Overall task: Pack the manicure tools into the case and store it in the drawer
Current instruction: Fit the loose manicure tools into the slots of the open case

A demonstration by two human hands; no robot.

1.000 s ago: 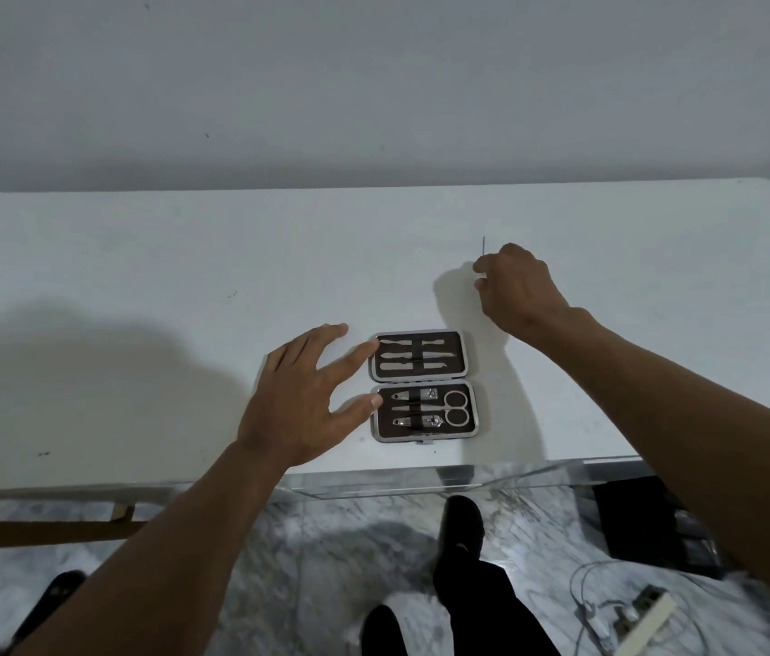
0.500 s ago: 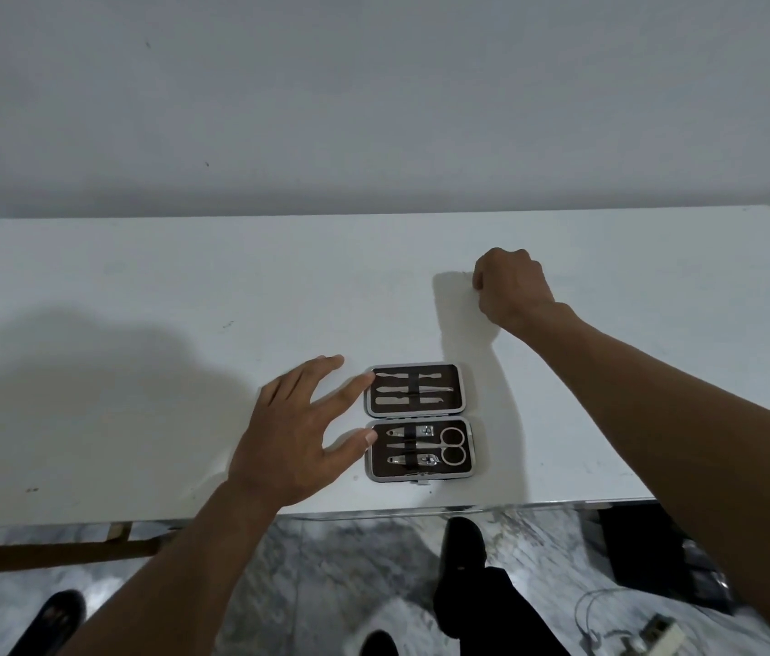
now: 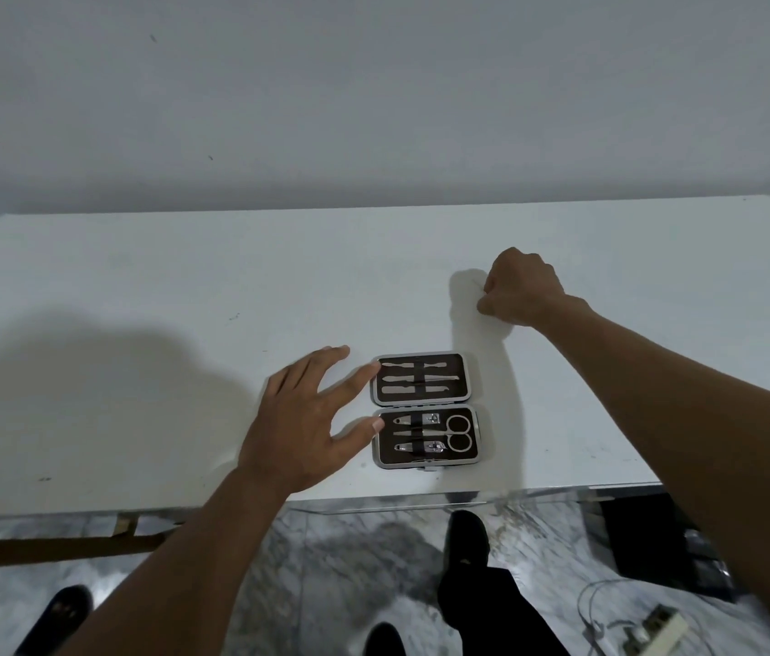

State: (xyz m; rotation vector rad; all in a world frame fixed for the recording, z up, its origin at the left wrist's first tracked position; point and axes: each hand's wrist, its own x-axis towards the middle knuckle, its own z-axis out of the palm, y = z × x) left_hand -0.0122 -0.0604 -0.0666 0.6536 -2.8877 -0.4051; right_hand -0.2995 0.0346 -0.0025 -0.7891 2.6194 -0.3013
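Note:
The manicure case [image 3: 388,459] lies open on the white table [image 3: 137,300] near its front edge. Both dark-lined halves hold metal tools, among them scissors [image 3: 456,434] and nail clippers [image 3: 421,448] in the near half. My left hand [image 3: 307,419] rests flat and spread, with its forefinger and thumb touching the case's left edge. My right hand [image 3: 522,288] is a closed fist on the table beyond the case, apart from it. It is closed on a thin metal tool [image 3: 477,283], of which only a faint sliver shows.
The table's front edge runs just below the case. Marble floor lies beneath, with my black shoe [image 3: 468,537]. A dark box [image 3: 648,542] sits under the table at right. A power strip [image 3: 653,632] with cable lies at lower right. A wall stands behind the table.
My right hand has curled into a tighter fist, and the thin tool that stuck up from it is now mostly hidden. My left hand has stayed at the case's left edge.

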